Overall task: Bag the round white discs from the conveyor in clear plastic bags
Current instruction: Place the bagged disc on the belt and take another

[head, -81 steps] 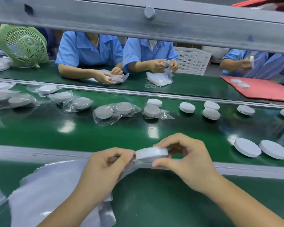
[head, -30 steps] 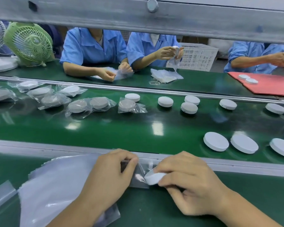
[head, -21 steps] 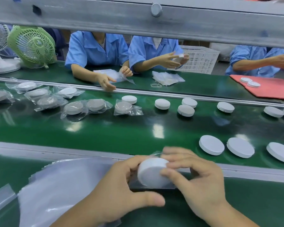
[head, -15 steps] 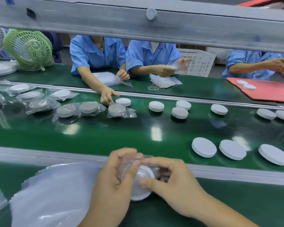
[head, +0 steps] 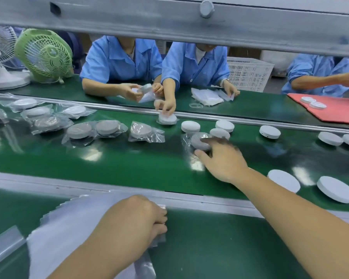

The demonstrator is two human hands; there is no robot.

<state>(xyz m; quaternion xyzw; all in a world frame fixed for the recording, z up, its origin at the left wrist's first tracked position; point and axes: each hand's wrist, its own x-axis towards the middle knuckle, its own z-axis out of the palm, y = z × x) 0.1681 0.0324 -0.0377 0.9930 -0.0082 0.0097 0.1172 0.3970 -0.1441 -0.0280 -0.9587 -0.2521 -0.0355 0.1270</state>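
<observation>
On the conveyor (head: 129, 164), the right hand (head: 224, 160) grips the bagged disc (head: 198, 140); the left hand (head: 133, 220) pinches the bag stack (head: 69, 222).

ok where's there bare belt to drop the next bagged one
The widest bare belt lies between the row of bagged discs and the near rail, left of the right hand. The near table right of the bag stack is bare too. Crowded: around the bagged disc it holds, and the loose discs far right.
</observation>
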